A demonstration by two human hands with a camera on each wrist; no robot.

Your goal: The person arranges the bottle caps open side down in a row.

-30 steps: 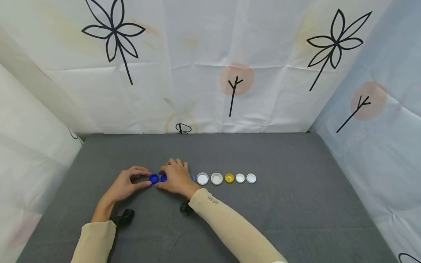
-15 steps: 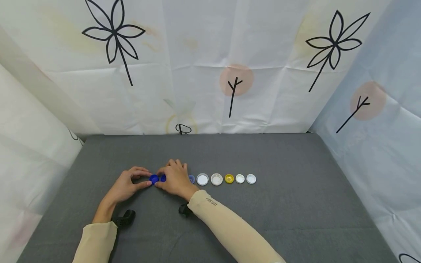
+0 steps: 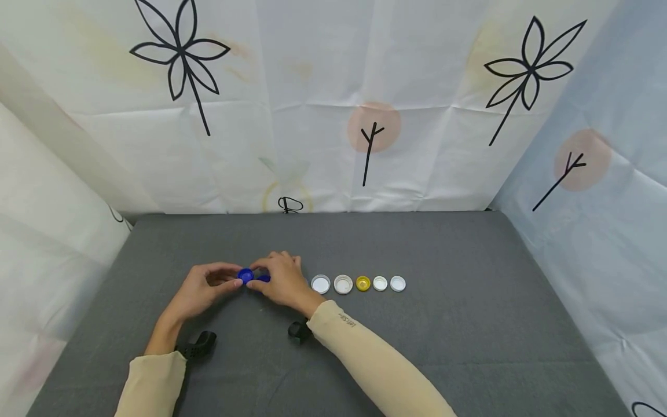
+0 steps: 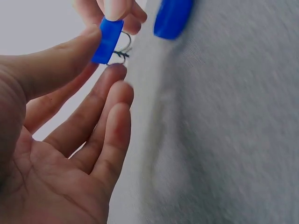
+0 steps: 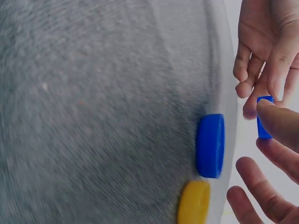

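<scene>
Raised off the grey cloth, a blue bottle cap point(image 3: 246, 276) is held between both hands. My left hand point(image 3: 200, 289) grips one side with thumb and fingers; the left wrist view shows its thumb pressed along the blue bottle cap point(image 4: 108, 41). From the other side my right hand point(image 3: 281, 281) pinches the cap with thumb and forefinger, its thumb overlapping the blue bottle cap point(image 5: 264, 123) in the right wrist view. A second blue cap point(image 3: 263, 278) lies on the cloth, partly hidden beneath the right hand.
Right of the hands, a row holds a large white cap point(image 3: 320, 284), an off-white cap point(image 3: 343, 284), a yellow cap point(image 3: 363, 283) and two small white caps, one of them the end cap point(image 3: 398, 283). Another yellow cap point(image 5: 194, 204) shows in the right wrist view.
Both hands have raised the left blue cap off the cloth. My right hand has shifted slightly right, now covering the pale blue cap seen earlier.
</scene>
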